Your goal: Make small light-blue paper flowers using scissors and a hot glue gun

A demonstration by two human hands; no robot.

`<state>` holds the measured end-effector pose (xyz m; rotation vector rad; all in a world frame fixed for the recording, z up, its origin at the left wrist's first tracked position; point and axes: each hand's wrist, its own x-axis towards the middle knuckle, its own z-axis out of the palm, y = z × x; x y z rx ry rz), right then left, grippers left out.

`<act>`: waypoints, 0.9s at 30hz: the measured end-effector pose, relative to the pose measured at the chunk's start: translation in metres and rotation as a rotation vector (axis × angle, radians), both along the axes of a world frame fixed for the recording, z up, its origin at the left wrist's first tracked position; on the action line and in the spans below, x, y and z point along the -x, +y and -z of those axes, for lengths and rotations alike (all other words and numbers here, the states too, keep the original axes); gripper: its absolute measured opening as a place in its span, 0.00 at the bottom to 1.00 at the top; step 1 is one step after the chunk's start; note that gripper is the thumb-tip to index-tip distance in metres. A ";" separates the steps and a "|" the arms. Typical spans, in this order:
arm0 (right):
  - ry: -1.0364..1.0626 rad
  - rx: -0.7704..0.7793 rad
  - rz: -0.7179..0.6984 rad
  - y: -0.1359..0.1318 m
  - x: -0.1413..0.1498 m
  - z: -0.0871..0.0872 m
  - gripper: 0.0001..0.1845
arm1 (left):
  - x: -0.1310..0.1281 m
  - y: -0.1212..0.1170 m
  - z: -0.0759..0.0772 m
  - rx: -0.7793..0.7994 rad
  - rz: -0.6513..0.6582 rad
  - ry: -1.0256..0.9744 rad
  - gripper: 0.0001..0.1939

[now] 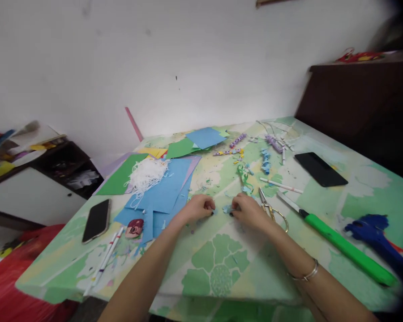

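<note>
Over the middle of the table, my left hand (199, 208) is closed in a pinch. A bluish speck shows at its fingertips, too small and blurred to make out. Just across from it, my right hand (247, 211) pinches a small piece of light blue paper (227, 209) between thumb and finger. A narrow gap separates the two hands. Gold-handled scissors (271, 210) lie beside my right hand, and a curled green paper strip (244, 178) lies beyond it. Blue paper sheets (168, 188) spread to the left of my left hand.
White string (148, 175) is heaped on the sheets. A green utility knife (345, 246), a blue tape dispenser (372, 230) and a black phone (321, 169) lie right. Another phone (96, 220), a red case (134, 228) and white pens (107, 255) lie left. Paper-wrapped sticks (265, 161) lie at the back.
</note>
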<state>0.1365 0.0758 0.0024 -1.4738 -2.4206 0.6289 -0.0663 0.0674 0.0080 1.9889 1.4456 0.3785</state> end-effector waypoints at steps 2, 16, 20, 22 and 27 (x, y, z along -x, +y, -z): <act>0.030 0.026 0.015 -0.001 -0.009 -0.001 0.04 | 0.002 0.006 0.000 0.006 0.029 -0.002 0.10; 0.227 0.072 0.095 -0.011 -0.034 0.004 0.07 | -0.027 -0.001 0.020 -0.341 -0.049 -0.118 0.05; 0.271 -0.018 0.131 -0.012 -0.031 0.002 0.06 | -0.030 0.002 0.020 -0.362 -0.082 -0.111 0.05; 0.334 -0.040 0.168 -0.013 -0.029 0.003 0.06 | -0.030 -0.001 0.016 -0.369 -0.144 -0.140 0.05; 0.513 0.096 0.145 -0.023 -0.016 0.002 0.09 | -0.034 -0.021 0.002 -0.372 -0.288 -0.280 0.06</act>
